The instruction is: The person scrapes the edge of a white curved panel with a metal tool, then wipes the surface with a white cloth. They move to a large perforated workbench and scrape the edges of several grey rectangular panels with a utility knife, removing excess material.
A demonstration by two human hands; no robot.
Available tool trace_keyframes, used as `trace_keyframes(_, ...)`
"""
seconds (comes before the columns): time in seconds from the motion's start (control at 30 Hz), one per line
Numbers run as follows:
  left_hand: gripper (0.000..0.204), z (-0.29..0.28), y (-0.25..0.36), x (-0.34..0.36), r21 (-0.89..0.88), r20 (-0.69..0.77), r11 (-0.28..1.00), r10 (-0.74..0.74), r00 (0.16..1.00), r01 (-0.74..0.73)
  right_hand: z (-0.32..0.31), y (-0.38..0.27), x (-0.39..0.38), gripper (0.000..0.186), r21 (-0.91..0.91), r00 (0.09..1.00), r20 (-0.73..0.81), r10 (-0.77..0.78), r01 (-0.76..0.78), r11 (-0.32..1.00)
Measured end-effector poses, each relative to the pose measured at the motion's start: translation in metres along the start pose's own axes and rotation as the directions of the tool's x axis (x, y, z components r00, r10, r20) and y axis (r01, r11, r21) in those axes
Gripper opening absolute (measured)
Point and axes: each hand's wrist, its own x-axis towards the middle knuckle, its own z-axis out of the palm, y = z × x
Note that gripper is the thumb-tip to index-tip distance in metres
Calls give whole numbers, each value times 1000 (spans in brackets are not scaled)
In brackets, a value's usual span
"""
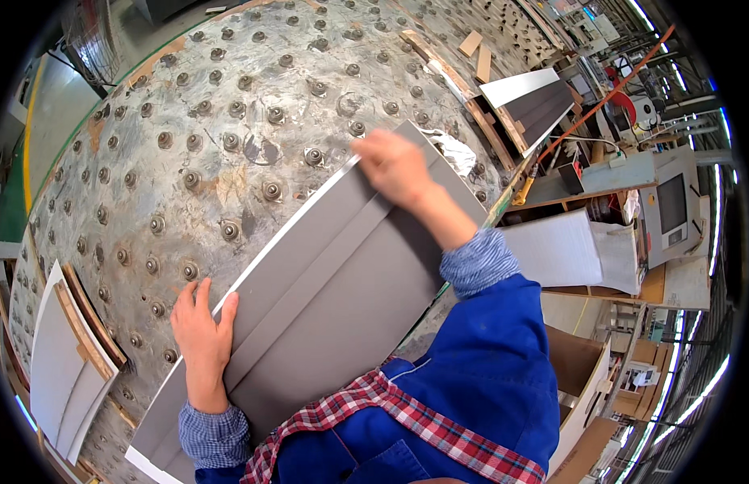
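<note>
A long grey panel (342, 290) with a white edge and a raised lengthwise strip lies slanted in front of my body, over the near edge of the table. My left hand (203, 327) rests at its far white edge with fingers spread; the thumb lies by the rim and the fingertips reach past it. Over the panel's upper right end, at that same edge, my right hand (395, 168) is curled closed and slightly smeared by motion. Whatever its fingers hold, if anything, is hidden.
The metal table (229, 169) is studded with ball rollers. White panels (64, 371) with wooden strips lie at left. A grey-and-white panel stack (532, 105) sits at far right, beside a white cloth (454, 152). A control box with a screen (673, 206) stands right.
</note>
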Motion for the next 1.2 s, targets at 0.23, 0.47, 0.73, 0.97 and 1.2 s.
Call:
trace_keyframes(0.23, 49, -2, 0, -3, -26, 3, 1000, -13, 1000, 13, -6, 60, 3, 15, -183, 987, -49, 154, -160, 970)
trace_keyframes(0.47, 50, 2, -2, -3, -21, -35, 1000, 7, 999, -8, -72, 134, -43, 17, -398, 831, -235, 505, -556, 730)
trace_keyframes(0.73, 34, -4, -1, -1, -121, -165, 972, 180, 970, -201, -113, 111, -321, 25, 143, 267, -565, 780, -900, 411)
trace_keyframes(0.97, 31, -13, 21, -5, -258, -321, 702, 586, 744, -664, -411, 64, -664, 22, 4, -264, -917, 298, -755, -656)
trace_keyframes(1.2, 57, 15, 58, -27, -95, -137, 727, 667, 732, -680, -350, 8, -609, 20, 608, -500, -779, 378, -748, 265)
